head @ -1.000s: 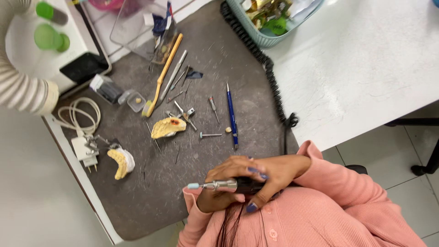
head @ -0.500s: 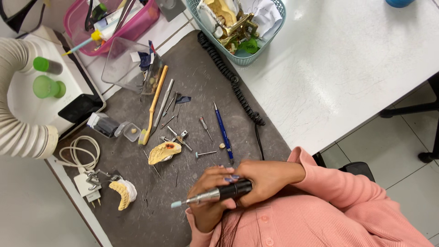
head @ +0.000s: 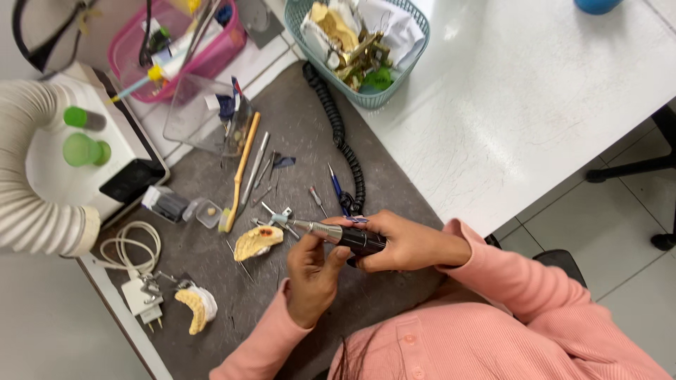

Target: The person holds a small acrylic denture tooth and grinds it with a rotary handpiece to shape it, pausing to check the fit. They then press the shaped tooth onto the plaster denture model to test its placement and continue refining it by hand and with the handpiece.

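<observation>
Here, rotary handpiece in both grips, right hand, left hand beneath.

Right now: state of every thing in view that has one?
Left hand: gripping the handpiece from below.
Right hand: gripping the handpiece's dark rear.
Rotary handpiece: held level above the mat, tip towards the yellow cast.
Yellow dental cast: lying on the grey mat, untouched.
Second cast: lying near the mat's edge.
Coiled cord: slack across the mat.
Teal basket: full.
</observation>
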### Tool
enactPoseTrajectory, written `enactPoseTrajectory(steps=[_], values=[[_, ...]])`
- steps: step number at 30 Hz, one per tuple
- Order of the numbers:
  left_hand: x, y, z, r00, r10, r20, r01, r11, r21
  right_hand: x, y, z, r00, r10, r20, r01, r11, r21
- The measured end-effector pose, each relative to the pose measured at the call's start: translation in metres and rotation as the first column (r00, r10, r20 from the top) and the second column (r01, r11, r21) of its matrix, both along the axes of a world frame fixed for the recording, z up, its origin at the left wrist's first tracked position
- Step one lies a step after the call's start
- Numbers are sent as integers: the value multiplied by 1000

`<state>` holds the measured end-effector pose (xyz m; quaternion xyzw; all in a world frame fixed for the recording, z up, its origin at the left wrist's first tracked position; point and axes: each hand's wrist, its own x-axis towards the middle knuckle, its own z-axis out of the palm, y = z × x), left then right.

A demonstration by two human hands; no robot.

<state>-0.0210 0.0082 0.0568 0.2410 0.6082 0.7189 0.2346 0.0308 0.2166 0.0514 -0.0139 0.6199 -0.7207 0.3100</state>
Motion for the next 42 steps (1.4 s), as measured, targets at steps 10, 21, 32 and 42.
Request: enactPoseTrajectory(steps=[10,21,32,42], values=[[21,-15,-44,868,-48,-495,138,979,147,19,0,-9,900,66,-432,-47,997,54],[33,-19,-45,917,-38,-397,85,991,103,27,-24,-9,871,-31,-490,71,996,63],[27,-27,-46,908,-74,-412,122,988,90,43,-37,-18,709,-189,-679,320,945,71],[31,-32,-49,949,-133,-284,123,991,-54,44,-28,-2,572,-254,-780,433,901,24]])
